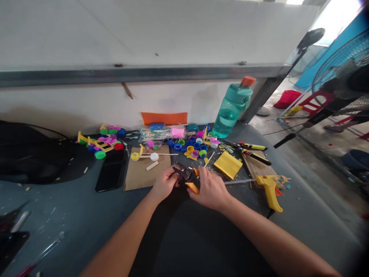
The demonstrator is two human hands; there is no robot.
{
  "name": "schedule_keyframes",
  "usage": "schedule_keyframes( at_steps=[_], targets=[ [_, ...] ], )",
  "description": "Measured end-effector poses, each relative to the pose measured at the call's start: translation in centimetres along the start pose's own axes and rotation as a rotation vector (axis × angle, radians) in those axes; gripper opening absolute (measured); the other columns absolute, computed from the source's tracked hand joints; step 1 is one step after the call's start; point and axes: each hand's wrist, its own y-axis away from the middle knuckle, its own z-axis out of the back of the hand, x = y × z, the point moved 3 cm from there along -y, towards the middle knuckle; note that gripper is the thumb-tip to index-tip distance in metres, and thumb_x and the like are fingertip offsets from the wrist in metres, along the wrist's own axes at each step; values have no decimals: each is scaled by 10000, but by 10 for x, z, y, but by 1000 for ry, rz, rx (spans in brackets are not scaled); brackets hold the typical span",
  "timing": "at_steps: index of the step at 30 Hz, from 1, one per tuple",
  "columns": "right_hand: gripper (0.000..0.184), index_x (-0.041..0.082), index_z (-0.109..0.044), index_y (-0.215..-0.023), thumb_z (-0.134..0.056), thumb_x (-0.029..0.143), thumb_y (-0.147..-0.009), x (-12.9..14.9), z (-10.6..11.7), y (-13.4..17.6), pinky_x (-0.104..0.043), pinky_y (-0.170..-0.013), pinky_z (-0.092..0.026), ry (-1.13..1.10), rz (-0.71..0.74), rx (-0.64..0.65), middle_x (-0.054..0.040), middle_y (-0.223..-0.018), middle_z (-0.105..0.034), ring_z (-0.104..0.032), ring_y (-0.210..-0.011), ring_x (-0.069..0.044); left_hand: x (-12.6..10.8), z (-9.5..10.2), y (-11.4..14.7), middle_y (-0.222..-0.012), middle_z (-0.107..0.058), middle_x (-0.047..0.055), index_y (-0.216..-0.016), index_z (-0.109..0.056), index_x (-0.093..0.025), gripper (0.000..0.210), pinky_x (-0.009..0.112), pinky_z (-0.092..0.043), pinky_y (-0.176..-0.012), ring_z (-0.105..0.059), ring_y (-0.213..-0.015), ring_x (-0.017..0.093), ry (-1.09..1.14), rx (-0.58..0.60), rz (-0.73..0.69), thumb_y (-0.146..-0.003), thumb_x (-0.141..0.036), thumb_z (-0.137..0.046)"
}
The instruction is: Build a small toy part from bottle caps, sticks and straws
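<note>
My right hand (211,188) is wrapped round the orange handles of a pair of pruning shears (188,174), whose dark jaws point left. At the jaws, my left hand (167,182) has its fingertips pinched together; what they hold is too small and hidden to make out. Just behind the left hand lies a piece of brown cardboard (135,175). On it are a thin stick with a yellow cap (134,156) and a white cap (154,157), plus a small wooden strip (152,166). Several coloured bottle caps (189,149) are gathered beyond the shears.
A yellow glue gun (271,190), pliers (255,156) and a yellow folded sheet (228,164) lie to the right. At the back stands a teal water bottle (230,111). A black phone (111,172) and small toy-like assemblies (100,144) are left. A fan (346,77) stands beyond the table.
</note>
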Motion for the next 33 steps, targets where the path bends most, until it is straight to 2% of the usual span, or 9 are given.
schedule_keyframes(
  at_steps=[6, 13, 18, 24, 33],
  targets=[
    [437, 182, -413, -951, -577, 498, -698, 0, -1, -1, -326, -644, -437, -17, -2, 9, -70, -827, -589, -604, -759, -236, -1, 0, 1, -668, -502, -30, -758, -556, -154, 225, 202, -375, -447, -440, -469, 61, 32, 6, 13, -804, -374, -576],
    [487, 171, -424, -976, -591, 516, -675, 0, -1, -1, -351, -687, -457, -44, 10, 11, -85, -851, -588, -601, -783, -246, -1, -2, 1, -618, -490, -39, -744, -529, -156, 280, 197, -363, -441, -431, -448, 58, 62, 38, 64, -792, -426, -585],
    [474, 171, -427, -972, -584, 510, -681, 0, -1, -1, -349, -690, -456, -32, 28, 39, -88, -856, -586, -599, -790, -248, -4, 0, 1, -602, -479, -42, -734, -540, -155, 254, 200, -364, -454, -428, -452, 61, 14, 69, 44, -796, -398, -579],
    [457, 179, -421, -959, -595, 496, -679, 0, -1, 0, -333, -665, -443, -63, 35, 76, -77, -837, -589, -602, -779, -243, -5, 3, 3, -619, -499, -29, -739, -565, -156, 203, 208, -374, -475, -440, -478, 71, -69, 50, -9, -811, -346, -563],
    [466, 185, -402, -985, -597, 469, -672, -1, -3, 1, -328, -665, -440, -171, 17, 110, -71, -859, -591, -602, -772, -228, -4, 1, 1, -622, -489, -24, -719, -559, -154, 287, 200, -376, -457, -434, -488, 72, 22, 94, 26, -787, -431, -594]
  ],
)
